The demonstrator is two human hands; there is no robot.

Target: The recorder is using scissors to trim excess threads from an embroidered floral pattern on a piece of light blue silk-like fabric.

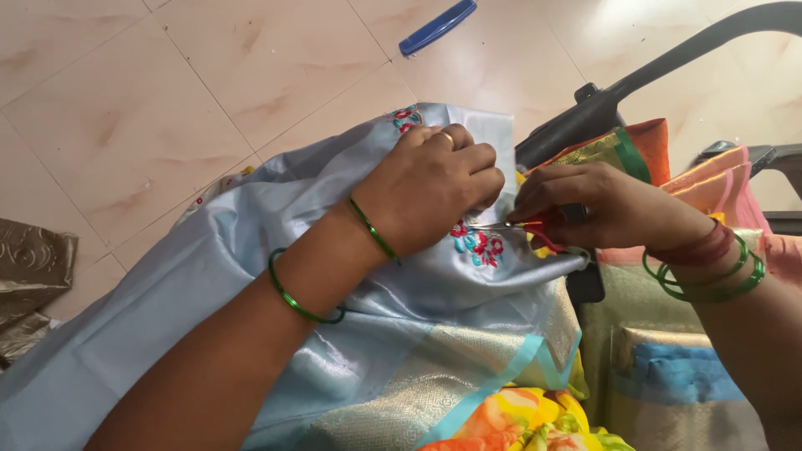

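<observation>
At the centre of the frame, the pale blue cloth (251, 276) is being gripped by the clenched left hand (430, 196) beside its pink flowers (478, 245), while the right hand (606, 207) is pinching small red-handled scissors (535, 227) against it.

The left hand (430, 196) is closed in a fist on pale blue satin cloth (251, 334), bunching it beside a small embroidered flower motif (478, 244) in pink and turquoise. The right hand (606, 209) pinches small red-handled scissors (535, 227), whose tips point at the cloth just under the left hand's fingers (484, 179). Green bangles (710, 280) ring both wrists. Folded orange, pink and gold fabrics (660, 150) lie beyond the right hand. A blue pen-like object (437, 27) lies well apart on the tiled floor (167, 100).
</observation>
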